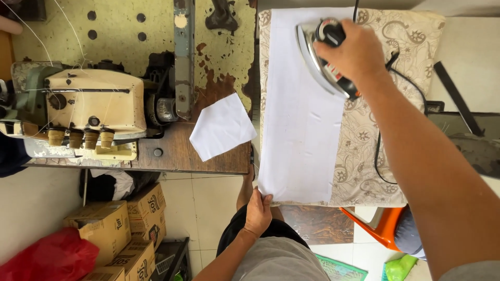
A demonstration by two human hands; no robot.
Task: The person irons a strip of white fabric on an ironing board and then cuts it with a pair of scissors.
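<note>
We grip iron (319, 57) handle, right hand (357, 52) | left hand (259, 212) pinches near cloth (299, 114) corner | iron heavy, cloth limp

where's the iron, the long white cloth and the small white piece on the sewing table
iron (316, 61), head view, on its shiny metal side
long white cloth (299, 130), head view, on its flat middle
small white piece (222, 126), head view, on its centre

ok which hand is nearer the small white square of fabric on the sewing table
Left. The left hand pinches the near edge of the long white cloth, just below and right of the small white square. The right hand holds the iron farther off, up right.
</note>
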